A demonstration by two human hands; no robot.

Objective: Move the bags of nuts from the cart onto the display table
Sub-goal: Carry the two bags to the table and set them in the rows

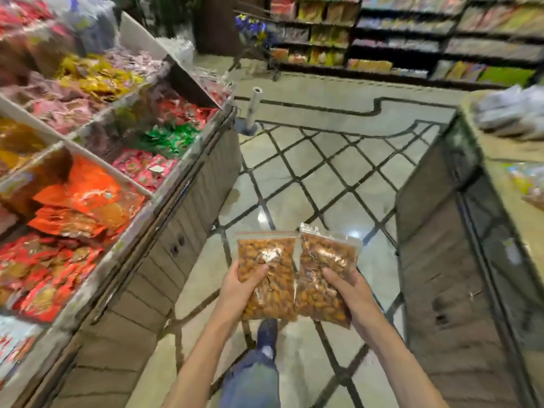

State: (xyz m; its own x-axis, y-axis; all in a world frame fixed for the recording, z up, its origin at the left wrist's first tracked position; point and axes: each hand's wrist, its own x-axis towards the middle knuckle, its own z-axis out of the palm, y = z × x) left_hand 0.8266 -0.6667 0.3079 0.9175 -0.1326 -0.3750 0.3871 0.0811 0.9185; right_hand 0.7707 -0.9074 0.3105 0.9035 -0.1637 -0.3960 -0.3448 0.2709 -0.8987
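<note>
Candy bins (88, 160) fill the display on the left. Over the aisle floor, the left hand (240, 285) grips one clear bag of nuts (266, 278) by its lower half, and the right hand (350, 290) holds a second bag (322, 275) touching it. They look lumpy, floppy and slick, probably fairly light, so I'd grab mid-body, not the zip top. The far-right tabletop (506, 160) sits close.
</note>
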